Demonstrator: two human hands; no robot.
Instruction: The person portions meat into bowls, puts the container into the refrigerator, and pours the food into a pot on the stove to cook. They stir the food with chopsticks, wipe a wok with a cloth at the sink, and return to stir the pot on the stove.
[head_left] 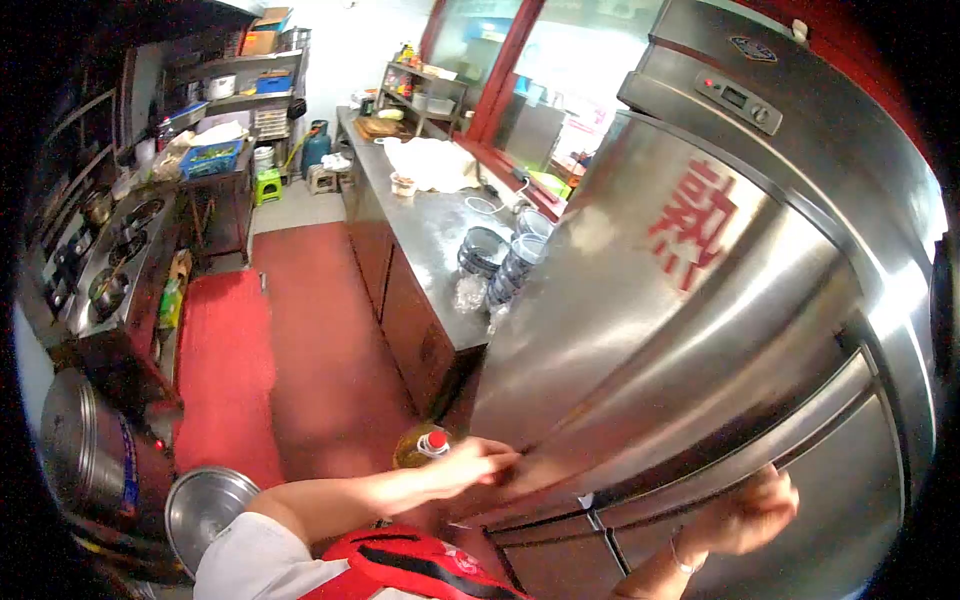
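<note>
A tall stainless-steel refrigerator (600,330) fills the right side, with a red character on its upper door. My left hand (478,466) is at the lower left part of that door, fingers bent and pressed together, tips against the metal. Whatever they grip is hidden. My right hand (752,512), slightly blurred, is curled in front of the lower refrigerator door (840,500), below the seam between the doors. I cannot make out anything in it. Just behind my left hand stands an oil bottle (432,445) with a red cap.
A steel counter (420,235) runs along the window, carrying stacked plastic containers (515,265) and a white cloth (435,163). Red mats (228,350) cover the aisle. To the left are a stove (110,270), a large pot (90,440) and a round metal lid (205,510).
</note>
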